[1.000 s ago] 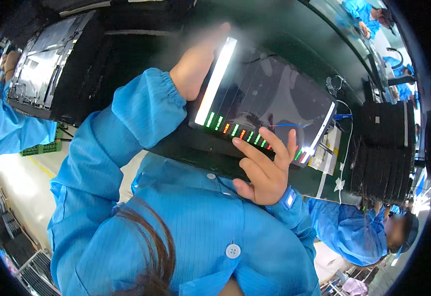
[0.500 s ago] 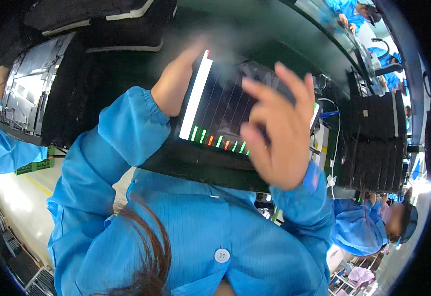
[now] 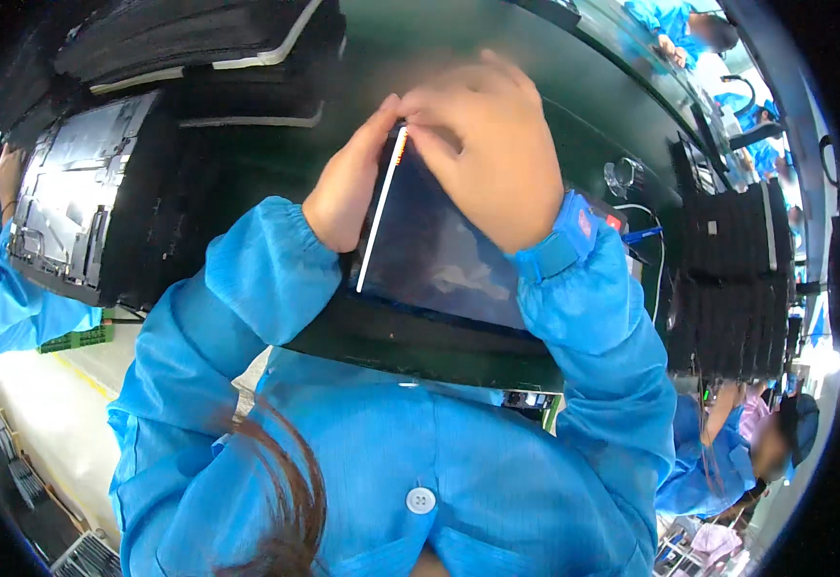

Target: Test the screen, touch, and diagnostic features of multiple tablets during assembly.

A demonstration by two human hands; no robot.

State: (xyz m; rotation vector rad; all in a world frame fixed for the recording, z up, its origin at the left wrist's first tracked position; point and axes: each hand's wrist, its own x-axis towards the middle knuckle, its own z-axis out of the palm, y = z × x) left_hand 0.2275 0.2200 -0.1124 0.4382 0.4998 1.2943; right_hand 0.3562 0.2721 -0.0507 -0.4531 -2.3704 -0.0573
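Observation:
A tablet-like screen [image 3: 439, 250] is tilted before me over the dark green worktop. Its display is dark, with a narrow white strip down the left side and tiny coloured marks near the top. My left hand [image 3: 351, 188] grips the left edge; its fingers behind the screen are hidden. Across the top left corner reaches my right hand [image 3: 497, 154], closed there, its thumb against the screen's face and its fingertips close to the left hand's. The right hand's outer fingers are blurred.
At the left, a silvery panel [image 3: 74, 183] rests on black foam. More black foam trays [image 3: 208, 48] lie at the far left, and a stack of black trays [image 3: 733, 279] stands at the right. A blue pen [image 3: 641, 235] lies by a white cable [image 3: 661, 279]. Blue-clad co-workers sit around.
My right hand has moved from over the screen's right part to its top left corner. The display's wide white band and coloured bottom bars have given way to a thin white strip.

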